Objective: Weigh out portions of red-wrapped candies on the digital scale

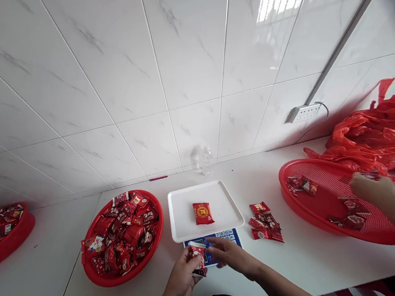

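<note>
My left hand (183, 275) is closed around small red-and-white candy packets (198, 255), in front of the digital scale (234, 237); how many it grips I cannot tell. Over the scale's blue keypad, my right hand (233, 257) has its fingers stretched out and apart, its fingertips close beside those packets. A white tray (184, 206) covers the back of the scale and carries one red packet with a gold emblem (202, 213). To the right of the scale, several red and dark red packets (266, 223) lie in a loose pile on the table.
A red basket (156, 205) full of packets stands left, another red basket (28, 229) farther left. At right, a person's hand (377, 189) reaches over a red basket (297, 212) containing several packets. Red plastic bags (367, 133), a power strip (304, 113) and a clear bottle (205, 160) are near the wall.
</note>
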Demonstrator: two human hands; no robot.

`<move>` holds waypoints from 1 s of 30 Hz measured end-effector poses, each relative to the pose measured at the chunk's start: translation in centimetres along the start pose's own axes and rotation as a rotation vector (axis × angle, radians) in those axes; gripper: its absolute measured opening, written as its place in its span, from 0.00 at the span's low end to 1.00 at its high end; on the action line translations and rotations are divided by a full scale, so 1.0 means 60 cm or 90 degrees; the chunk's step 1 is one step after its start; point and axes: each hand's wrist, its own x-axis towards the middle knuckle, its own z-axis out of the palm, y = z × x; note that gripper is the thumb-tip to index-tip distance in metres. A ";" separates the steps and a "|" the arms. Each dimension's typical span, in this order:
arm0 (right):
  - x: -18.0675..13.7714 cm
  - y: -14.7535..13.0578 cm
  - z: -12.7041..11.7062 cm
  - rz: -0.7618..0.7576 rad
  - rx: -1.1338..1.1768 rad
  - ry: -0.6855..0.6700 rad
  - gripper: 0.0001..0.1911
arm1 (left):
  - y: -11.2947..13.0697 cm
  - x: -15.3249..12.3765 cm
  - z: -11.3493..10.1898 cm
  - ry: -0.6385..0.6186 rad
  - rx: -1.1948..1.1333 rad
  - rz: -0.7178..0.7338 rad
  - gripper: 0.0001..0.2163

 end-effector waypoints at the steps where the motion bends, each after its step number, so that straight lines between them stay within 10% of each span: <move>1: -0.001 0.003 0.006 0.000 -0.019 -0.039 0.27 | -0.003 -0.002 0.001 -0.026 0.033 0.009 0.17; 10: -0.005 0.013 0.012 0.036 -0.040 -0.079 0.24 | -0.023 0.004 -0.008 -0.051 0.131 0.018 0.19; 16: 0.016 0.006 -0.039 0.018 0.178 0.139 0.20 | -0.004 0.007 -0.027 0.058 0.200 0.117 0.18; 23: -0.009 0.011 -0.052 0.110 0.226 0.051 0.23 | 0.064 0.054 -0.158 0.317 0.552 0.408 0.09; 30: -0.026 0.034 -0.018 0.137 0.136 0.024 0.22 | 0.113 0.088 -0.259 0.435 0.808 0.316 0.13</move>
